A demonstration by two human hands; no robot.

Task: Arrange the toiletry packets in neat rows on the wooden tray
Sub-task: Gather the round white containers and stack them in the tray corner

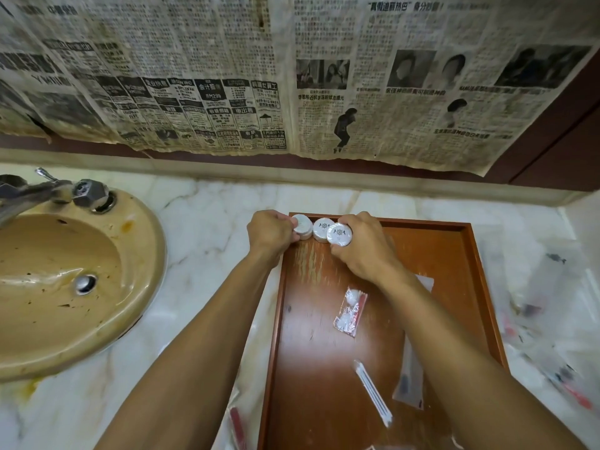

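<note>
At the tray's (pixel 467 287) far left corner, the left hand (pixel 271 233) is pinching one round soap (pixel 302 225) and the right hand (pixel 360 250) is gripping another (pixel 339 234), a third (pixel 321 229) sitting between them. Sachets (pixel 350 311) are lying mid-tray, more along the bench's (pixel 211 228) right edge. A sink (pixel 65 271) is occupying the bench's left end, under a newspaper-covered wall (pixel 292 76).

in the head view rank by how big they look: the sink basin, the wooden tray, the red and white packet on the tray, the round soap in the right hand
1. Wooden tray and sink basin: both far larger than the rest; the sink is cut off at the frame edge, so I cannot rank the two.
2. Red and white packet.
3. Round soap, slightly smaller, though it lies farther away.
</note>
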